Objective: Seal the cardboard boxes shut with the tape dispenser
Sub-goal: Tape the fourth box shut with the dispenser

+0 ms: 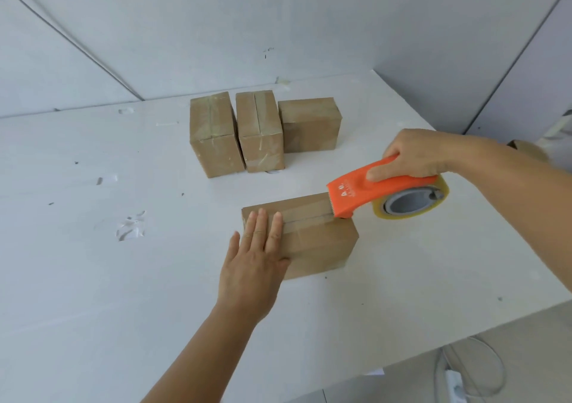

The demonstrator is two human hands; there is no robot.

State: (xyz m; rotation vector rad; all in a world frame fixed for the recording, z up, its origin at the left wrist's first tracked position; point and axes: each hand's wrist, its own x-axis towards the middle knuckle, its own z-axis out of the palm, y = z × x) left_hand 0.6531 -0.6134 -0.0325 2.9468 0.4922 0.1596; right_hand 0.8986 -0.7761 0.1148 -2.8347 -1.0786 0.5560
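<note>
White laminate covers the counter point(93, 279), a broad, scuffed sheet that looks slick enough to let a light carton slide when pulled on. At its far side three cardboard boxes point(263, 130) stand close together, touching or nearly so, and at least the two on the left show glossy tape along their top seams. Nearer, well apart from that group, sits the box being sealed point(315, 244), small and plain brown; by its size it is probably light, its walls stiff at the edges but likely to give in the middle of the flaps, so pressure is best put near the seam ends and corners. A clear strip of tape point(306, 215) runs along its top seam from the near-left end toward the far-right edge. The left hand point(253, 266) lies flat on the box's left end, its grip spread, fingers straight across the top and over the tape's start, thumb against the front face; that looks like the right place to pin it. The right hand point(414, 158) wraps the handle of the orange tape dispenser point(371, 192), its grip curled tight round it, the toothed blade resting at the box's far-right top edge. The dispenser seems rigid and easy to steer from the handle; the blade is the part to keep fingers off.
</note>
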